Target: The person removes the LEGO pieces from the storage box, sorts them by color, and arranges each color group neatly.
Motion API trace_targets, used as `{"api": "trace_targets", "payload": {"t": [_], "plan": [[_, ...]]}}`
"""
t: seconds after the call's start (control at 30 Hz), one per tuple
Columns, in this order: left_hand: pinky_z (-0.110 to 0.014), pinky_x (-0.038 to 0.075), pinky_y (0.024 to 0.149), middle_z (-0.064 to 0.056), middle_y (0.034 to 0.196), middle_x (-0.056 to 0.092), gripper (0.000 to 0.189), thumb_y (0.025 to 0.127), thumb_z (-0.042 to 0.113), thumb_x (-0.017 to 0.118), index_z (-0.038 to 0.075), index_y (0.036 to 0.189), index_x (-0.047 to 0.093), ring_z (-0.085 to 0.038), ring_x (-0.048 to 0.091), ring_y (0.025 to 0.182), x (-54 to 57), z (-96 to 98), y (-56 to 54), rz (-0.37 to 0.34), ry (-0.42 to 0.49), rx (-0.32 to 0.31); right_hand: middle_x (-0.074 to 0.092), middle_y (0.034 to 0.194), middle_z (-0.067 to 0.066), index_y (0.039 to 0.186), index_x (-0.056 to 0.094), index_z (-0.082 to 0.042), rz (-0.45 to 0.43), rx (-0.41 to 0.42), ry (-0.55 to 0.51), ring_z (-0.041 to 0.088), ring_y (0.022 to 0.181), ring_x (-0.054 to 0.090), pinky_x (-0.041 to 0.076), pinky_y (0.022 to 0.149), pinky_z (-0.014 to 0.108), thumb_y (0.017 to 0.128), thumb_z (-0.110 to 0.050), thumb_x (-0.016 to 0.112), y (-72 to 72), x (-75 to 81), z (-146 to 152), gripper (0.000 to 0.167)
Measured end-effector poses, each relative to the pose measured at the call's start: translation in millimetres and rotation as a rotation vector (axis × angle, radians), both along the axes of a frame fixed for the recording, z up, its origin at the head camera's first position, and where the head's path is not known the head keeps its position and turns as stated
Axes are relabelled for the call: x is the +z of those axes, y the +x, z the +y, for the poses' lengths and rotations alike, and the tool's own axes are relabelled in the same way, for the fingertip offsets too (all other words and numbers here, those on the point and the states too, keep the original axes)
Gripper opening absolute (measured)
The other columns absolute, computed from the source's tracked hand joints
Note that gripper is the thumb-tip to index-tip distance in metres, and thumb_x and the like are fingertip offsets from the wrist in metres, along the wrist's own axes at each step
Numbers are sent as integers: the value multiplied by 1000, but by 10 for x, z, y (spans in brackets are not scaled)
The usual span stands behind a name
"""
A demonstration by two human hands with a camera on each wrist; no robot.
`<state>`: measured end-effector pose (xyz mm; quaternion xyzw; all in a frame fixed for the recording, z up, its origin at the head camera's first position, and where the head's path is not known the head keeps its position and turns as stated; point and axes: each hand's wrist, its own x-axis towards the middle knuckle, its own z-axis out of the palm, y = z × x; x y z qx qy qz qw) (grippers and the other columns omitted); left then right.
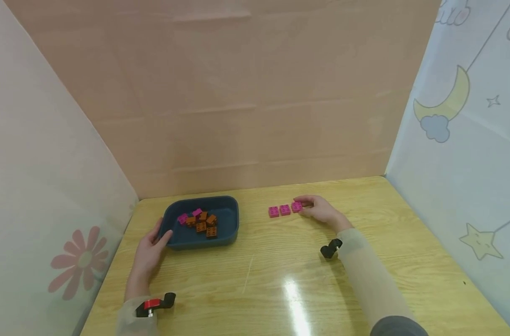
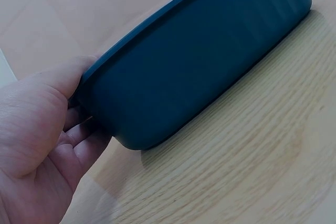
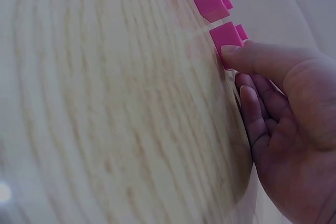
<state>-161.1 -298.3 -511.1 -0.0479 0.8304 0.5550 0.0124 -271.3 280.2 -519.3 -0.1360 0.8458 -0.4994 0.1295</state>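
Observation:
A dark blue tray [image 1: 227, 240] stands at the left of the table, with several orange bricks [image 1: 201, 227] and a few pink bricks [image 1: 182, 218] inside. My left hand [image 1: 149, 252] grips the tray's left end, thumb over the rim and fingers against the outer wall, as the left wrist view also shows. Right of the tray, three pink bricks form a short row on the table. My right hand [image 1: 319, 211] pinches the rightmost pink brick [image 3: 227, 40] between thumb and fingers. Just left of it lie the middle pink brick [image 1: 284, 210] and the leftmost pink brick [image 1: 273, 212].
The light wooden table [image 1: 255, 280] meets a brown paper-like backdrop [image 1: 255, 116] at its far edge. White panels flank it, the left with a flower print [image 1: 83, 259], the right with a moon print [image 1: 456, 95]. Each wrist wears a small black mount.

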Motion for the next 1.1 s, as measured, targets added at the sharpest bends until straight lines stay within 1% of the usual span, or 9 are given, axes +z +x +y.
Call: {"api": "trace_targets", "payload": {"t": [0.1, 0.2, 0.53, 0.77, 0.9, 1.03, 1.1], "plan": [[-17, 33, 115, -6, 176, 19, 79, 108, 46, 64, 21, 172, 23, -29, 28, 158, -6, 0, 1, 4, 1, 2, 63, 144, 21, 155, 55, -2, -1, 4, -3, 37, 129, 61, 50, 110, 50, 104, -7, 69, 10, 9, -2, 52], [-16, 34, 114, -6, 176, 18, 80, 108, 46, 64, 21, 172, 22, -29, 27, 159, -15, -5, 0, 4, 6, 0, 63, 144, 21, 155, 55, -2, -4, 3, -3, 37, 129, 61, 50, 110, 51, 104, -7, 69, 16, 14, -7, 53], [-24, 34, 118, -5, 177, 17, 80, 108, 47, 63, 22, 172, 21, -29, 26, 159, -22, -6, -9, -7, -4, -2, 63, 145, 19, 154, 56, -4, 0, 3, 13, 37, 131, 60, 46, 113, 56, 105, -12, 71, 17, 23, 4, 52], [-11, 35, 110, -8, 176, 18, 77, 110, 43, 62, 19, 172, 22, -32, 28, 158, -15, 5, -6, 26, -12, -6, 61, 148, 20, 155, 55, -5, -9, 11, 8, 39, 136, 56, 43, 116, 58, 106, -12, 69, 18, 35, 22, 52], [-12, 36, 110, -9, 176, 18, 77, 110, 42, 62, 17, 171, 23, -33, 27, 158, -14, 10, -2, 30, -10, -6, 62, 146, 21, 155, 56, -4, -2, 7, 9, 39, 133, 58, 44, 115, 58, 105, -11, 70, 15, 20, 23, 52], [-15, 35, 112, -10, 176, 19, 78, 109, 43, 63, 17, 171, 24, -34, 27, 158, -8, 21, 14, 29, -25, -1, 62, 145, 20, 155, 56, -4, -3, 3, 4, 38, 131, 59, 46, 114, 56, 105, -11, 70, 15, 17, 17, 52], [-15, 35, 113, -9, 176, 19, 78, 109, 45, 63, 17, 171, 24, -34, 27, 158, -3, 21, 21, 24, -30, 0, 62, 145, 20, 155, 56, -4, -2, 5, 5, 37, 131, 60, 46, 113, 56, 104, -11, 70, 14, 16, 16, 53]]}}
